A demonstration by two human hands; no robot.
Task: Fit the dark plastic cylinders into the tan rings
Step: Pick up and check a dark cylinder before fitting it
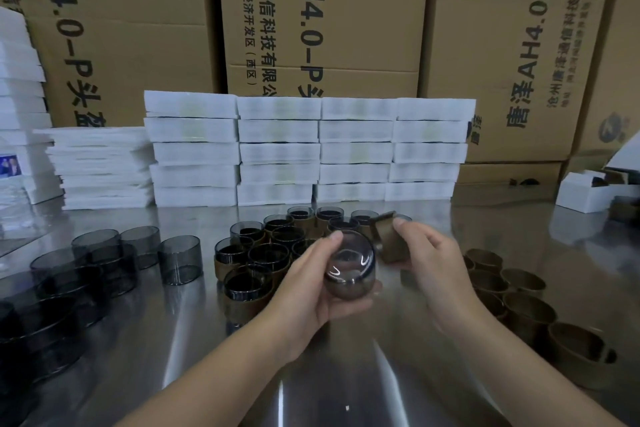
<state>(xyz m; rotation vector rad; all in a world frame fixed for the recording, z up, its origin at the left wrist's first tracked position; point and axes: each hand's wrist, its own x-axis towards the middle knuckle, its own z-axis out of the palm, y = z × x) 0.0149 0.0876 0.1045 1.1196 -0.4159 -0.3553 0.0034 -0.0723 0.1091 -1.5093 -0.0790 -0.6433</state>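
Observation:
My left hand [308, 291] grips a dark see-through plastic cylinder [350, 265] tipped on its side, its open end facing me. My right hand [424, 255] pinches a tan ring [389, 236] just to the right of the cylinder; the two parts sit close together, apart. Behind my hands stands a cluster of cylinders fitted in tan rings [270, 253]. Loose dark cylinders [86, 263] lie at the left. Empty tan rings [519, 302] lie at the right.
The shiny metal table [311, 374] carries stacks of white foam trays [311, 149] along the back and more at the left [20, 97]. Large printed cardboard boxes [329, 10] form a wall behind. A small white box [585, 192] sits far right.

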